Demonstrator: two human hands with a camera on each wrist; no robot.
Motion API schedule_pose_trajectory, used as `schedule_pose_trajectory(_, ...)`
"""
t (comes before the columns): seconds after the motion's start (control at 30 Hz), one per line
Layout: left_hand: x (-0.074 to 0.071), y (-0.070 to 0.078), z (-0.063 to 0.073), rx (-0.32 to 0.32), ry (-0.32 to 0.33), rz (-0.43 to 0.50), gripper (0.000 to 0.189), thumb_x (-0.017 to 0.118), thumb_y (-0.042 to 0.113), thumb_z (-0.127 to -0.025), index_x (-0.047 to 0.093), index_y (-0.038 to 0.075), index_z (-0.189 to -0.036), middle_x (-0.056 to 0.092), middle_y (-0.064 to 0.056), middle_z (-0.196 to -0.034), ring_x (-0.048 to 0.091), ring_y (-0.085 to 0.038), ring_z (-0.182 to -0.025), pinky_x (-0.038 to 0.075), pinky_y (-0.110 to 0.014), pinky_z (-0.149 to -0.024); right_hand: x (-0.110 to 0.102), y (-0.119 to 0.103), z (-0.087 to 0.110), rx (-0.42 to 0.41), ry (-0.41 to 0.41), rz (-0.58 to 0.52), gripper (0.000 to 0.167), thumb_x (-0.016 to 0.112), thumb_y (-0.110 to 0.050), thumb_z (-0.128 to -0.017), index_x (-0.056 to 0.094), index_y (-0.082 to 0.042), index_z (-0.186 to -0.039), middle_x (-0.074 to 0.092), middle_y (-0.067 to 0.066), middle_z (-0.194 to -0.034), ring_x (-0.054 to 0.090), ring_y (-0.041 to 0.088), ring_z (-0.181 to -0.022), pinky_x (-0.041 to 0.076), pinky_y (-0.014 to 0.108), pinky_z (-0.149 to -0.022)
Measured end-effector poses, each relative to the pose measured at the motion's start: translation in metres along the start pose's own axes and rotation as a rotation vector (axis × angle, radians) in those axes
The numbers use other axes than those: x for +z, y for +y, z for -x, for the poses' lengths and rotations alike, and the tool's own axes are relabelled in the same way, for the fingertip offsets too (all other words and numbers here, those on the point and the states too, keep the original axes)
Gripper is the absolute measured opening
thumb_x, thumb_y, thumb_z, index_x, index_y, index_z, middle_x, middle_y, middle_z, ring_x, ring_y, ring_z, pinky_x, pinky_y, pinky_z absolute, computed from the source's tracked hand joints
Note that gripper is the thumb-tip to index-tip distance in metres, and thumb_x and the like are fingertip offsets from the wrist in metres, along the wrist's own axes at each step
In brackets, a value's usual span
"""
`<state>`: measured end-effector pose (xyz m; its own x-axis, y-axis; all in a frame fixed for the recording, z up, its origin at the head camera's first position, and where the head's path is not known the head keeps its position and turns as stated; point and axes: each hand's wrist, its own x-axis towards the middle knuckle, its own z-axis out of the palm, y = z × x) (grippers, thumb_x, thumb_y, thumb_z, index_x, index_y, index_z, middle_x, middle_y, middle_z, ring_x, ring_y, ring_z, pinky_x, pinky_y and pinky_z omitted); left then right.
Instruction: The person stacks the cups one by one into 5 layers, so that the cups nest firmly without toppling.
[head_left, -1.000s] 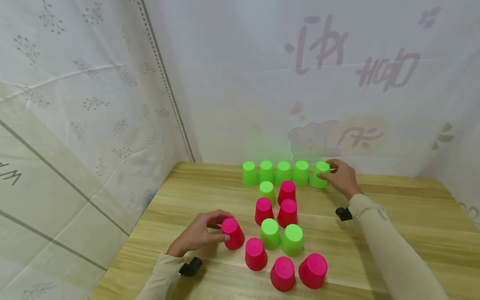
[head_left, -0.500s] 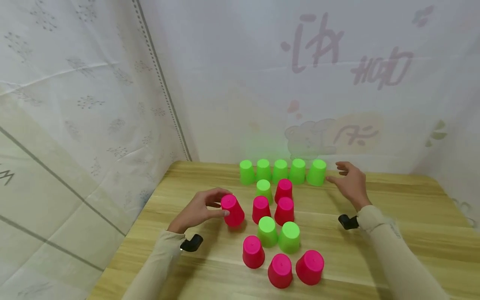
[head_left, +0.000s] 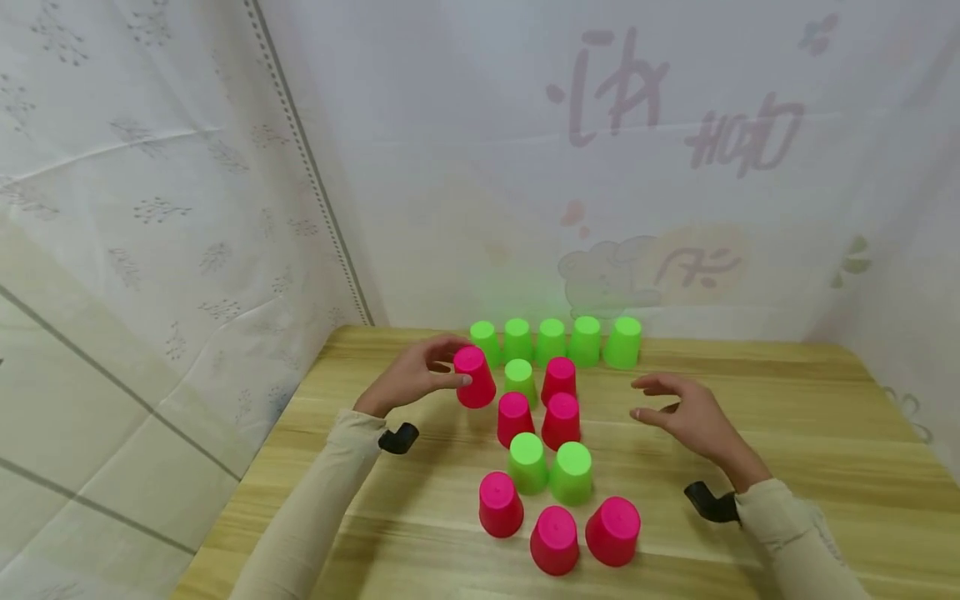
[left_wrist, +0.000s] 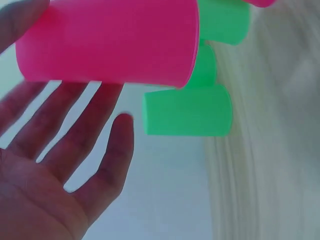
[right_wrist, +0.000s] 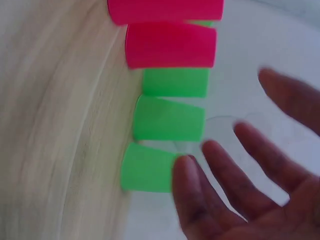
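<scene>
My left hand [head_left: 414, 372] pinches a pink cup [head_left: 474, 379] between thumb and fingers, its closed end up. In the left wrist view this pink cup [left_wrist: 112, 42] spans the space above the palm, in front of the green cups. The held cup is left of a lone green cup [head_left: 519, 382] and overlaps the leftmost cup of the back row in the head view. My right hand [head_left: 690, 415] hovers right of the cups with fingers apart and nothing in them. The right wrist view shows its spread fingers beside a green cup [right_wrist: 147, 169].
Several upside-down green cups [head_left: 585, 342] line the table's back edge. Pink cups [head_left: 561, 421] and two green cups [head_left: 572, 473] stand in the middle, with three pink cups [head_left: 555, 540] nearest me. A printed curtain [head_left: 450, 167] hangs behind the wooden table [head_left: 787, 417].
My left hand has lifted the pink cup and carried it away from me toward the back row. My right hand has let go of the rightmost green cup and drawn back toward me.
</scene>
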<state>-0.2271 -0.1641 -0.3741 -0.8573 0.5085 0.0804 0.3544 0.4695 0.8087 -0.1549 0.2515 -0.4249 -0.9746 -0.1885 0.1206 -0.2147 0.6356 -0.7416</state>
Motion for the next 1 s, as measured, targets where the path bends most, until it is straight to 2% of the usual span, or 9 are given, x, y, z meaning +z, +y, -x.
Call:
schedule_pose_trajectory(0.1,-0.001,0.002,-0.012,0.011,0.028,0.001,0.049,0.078,0.021,-0.087,0.061,0.010,-0.132,0.069,-0.011,-0.125,0.068,-0.029,-0.112,0.057,-0.049,-0.099,0.004,-0.006,0.015,-0.060,-0.065,-0.008,0.040,0.078,-0.027,-0.088,0.066,-0.012,-0.124,0.068,0.012,-0.127,0.064,0.036,-0.115,0.058,0.025,-0.077)
schedule_pose_trajectory(0.23,-0.006,0.004,-0.026,0.027,0.073,0.005,0.048,0.079,0.016,-0.086,0.062,0.007,-0.130,0.069,-0.014,-0.124,0.069,-0.032,-0.112,0.057,-0.050,-0.098,0.007,-0.014,0.034,-0.124,-0.168,-0.047,0.038,0.078,-0.029,-0.088,0.065,-0.017,-0.123,0.069,0.004,-0.123,0.066,0.019,-0.110,0.058,0.025,-0.078)
schedule_pose_trajectory(0.37,-0.011,0.008,-0.041,0.036,0.093,-0.009,0.049,0.080,0.017,-0.086,0.062,0.007,-0.130,0.069,-0.014,-0.125,0.069,-0.032,-0.113,0.058,-0.047,-0.097,0.008,-0.020,0.052,-0.134,-0.263,-0.077,0.038,0.076,-0.033,-0.090,0.064,-0.018,-0.123,0.069,0.004,-0.122,0.063,0.004,-0.108,0.058,0.025,-0.079)
schedule_pose_trajectory(0.5,-0.014,0.011,-0.056,0.020,0.113,-0.009,0.049,0.079,0.022,-0.087,0.061,0.011,-0.131,0.069,-0.012,-0.126,0.068,-0.032,-0.114,0.059,-0.046,-0.096,0.007,-0.021,0.065,-0.130,-0.276,-0.070,0.038,0.075,-0.032,-0.091,0.064,-0.016,-0.124,0.068,0.010,-0.123,0.061,0.000,-0.108,0.058,0.025,-0.077)
schedule_pose_trajectory(0.63,-0.012,0.011,-0.068,-0.018,0.188,0.012,0.048,0.077,0.026,-0.089,0.061,0.017,-0.132,0.068,-0.009,-0.127,0.066,-0.031,-0.116,0.059,-0.046,-0.095,0.009,-0.021,0.077,-0.131,-0.279,-0.088,0.039,0.074,-0.031,-0.091,0.063,-0.016,-0.126,0.067,0.010,-0.125,0.058,-0.005,-0.108,0.059,0.025,-0.076)
schedule_pose_trajectory(0.77,-0.007,0.007,-0.081,-0.036,0.251,0.017,0.048,0.076,0.030,-0.089,0.060,0.020,-0.133,0.067,-0.008,-0.128,0.064,-0.030,-0.118,0.058,-0.048,-0.096,0.013,-0.022,0.086,-0.102,-0.334,-0.150,0.045,0.076,-0.034,-0.089,0.062,-0.015,-0.129,0.066,0.011,-0.128,0.060,0.001,-0.110,0.059,0.027,-0.078)
schedule_pose_trajectory(0.87,-0.004,0.004,-0.089,-0.042,0.268,0.010,0.049,0.075,0.029,-0.090,0.060,0.019,-0.135,0.066,-0.009,-0.130,0.063,-0.032,-0.120,0.057,-0.049,-0.097,0.019,-0.023,0.091,-0.078,-0.352,-0.177,0.047,0.079,-0.034,-0.086,0.062,-0.020,-0.127,0.066,0.005,-0.126,0.061,0.005,-0.111,0.058,0.028,-0.078)
schedule_pose_trajectory(1.0,-0.002,0.001,-0.098,-0.055,0.262,0.014,0.049,0.075,0.028,-0.090,0.059,0.017,-0.135,0.065,-0.010,-0.132,0.062,-0.033,-0.120,0.057,-0.049,-0.098,0.028,-0.025,0.097,-0.099,-0.332,-0.168,0.048,0.083,-0.035,-0.081,0.063,-0.028,-0.124,0.067,-0.006,-0.120,0.059,-0.001,-0.107,0.058,0.027,-0.077)
